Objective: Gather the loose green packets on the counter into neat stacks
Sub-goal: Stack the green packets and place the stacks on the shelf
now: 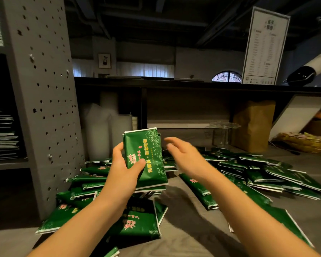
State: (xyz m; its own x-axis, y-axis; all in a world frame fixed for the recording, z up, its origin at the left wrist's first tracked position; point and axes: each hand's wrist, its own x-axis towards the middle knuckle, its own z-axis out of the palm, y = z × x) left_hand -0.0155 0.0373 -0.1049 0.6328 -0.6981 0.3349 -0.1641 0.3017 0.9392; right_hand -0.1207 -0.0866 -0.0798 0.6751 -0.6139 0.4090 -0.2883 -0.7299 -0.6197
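1. Head view: left hand (127,165) grips a bundle of glossy green foil packets (145,154) above the grey counter (302,212); right hand (185,154), open and empty, just beside it.
2. Other loose packets (258,169) sprawl below; likely light and slippery, so squeeze the flat faces.

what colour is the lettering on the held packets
Yellow, against the green packets; best seen in the head view.

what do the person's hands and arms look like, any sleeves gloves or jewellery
Both arms are bare to the frame edge: no sleeves, gloves, watch or bracelets. The left hand shows no rings; the right hand is too blurred to tell.
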